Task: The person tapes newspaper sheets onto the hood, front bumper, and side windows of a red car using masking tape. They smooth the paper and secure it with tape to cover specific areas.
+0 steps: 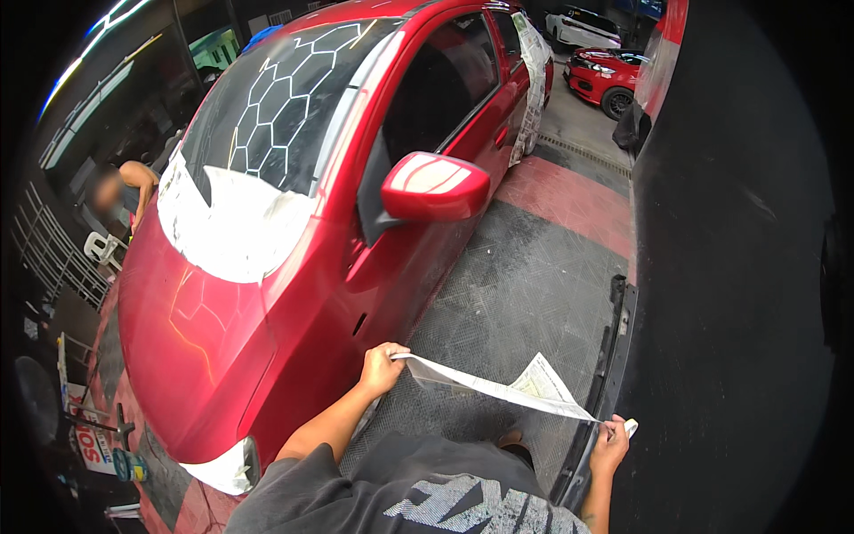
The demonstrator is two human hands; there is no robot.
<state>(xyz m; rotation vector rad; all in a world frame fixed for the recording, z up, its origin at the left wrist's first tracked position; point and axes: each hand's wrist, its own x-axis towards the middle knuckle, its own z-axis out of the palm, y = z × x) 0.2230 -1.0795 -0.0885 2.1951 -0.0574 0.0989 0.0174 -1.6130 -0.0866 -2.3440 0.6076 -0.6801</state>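
While stretched across lower centre, masking paper strip (pixel 498 387) pinched by left hand (pixel 382 369), closed fingers, against red car (pixel 294 294), right hand (pixel 609 445) gripping tape end.

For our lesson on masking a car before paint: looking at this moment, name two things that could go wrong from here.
1. The paper strip hangs in the air, stretched between the left hand and the right hand; a hard pull might tear it.
2. The left hand is close to the red car's fender; the strip may go on crooked or creased, leaving paint exposed.
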